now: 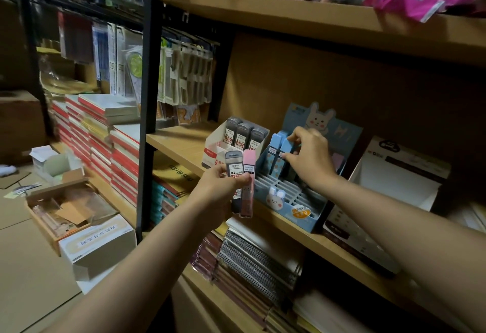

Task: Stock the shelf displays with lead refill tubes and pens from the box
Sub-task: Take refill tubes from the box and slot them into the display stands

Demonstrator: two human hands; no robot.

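Note:
My left hand grips two lead refill tubes upright in front of the shelf: a grey one and a pink one. My right hand pinches the top of a blue tube standing in the blue rabbit display box, beside another blue tube. Left of that, a white display box holds three grey tubes in its back row. Both boxes sit on the middle wooden shelf.
An empty white display carton stands right of the rabbit box. Spiral notebooks fill the shelf below. On the floor at left lie an open cardboard box, a white box and stacked red-edged notebooks.

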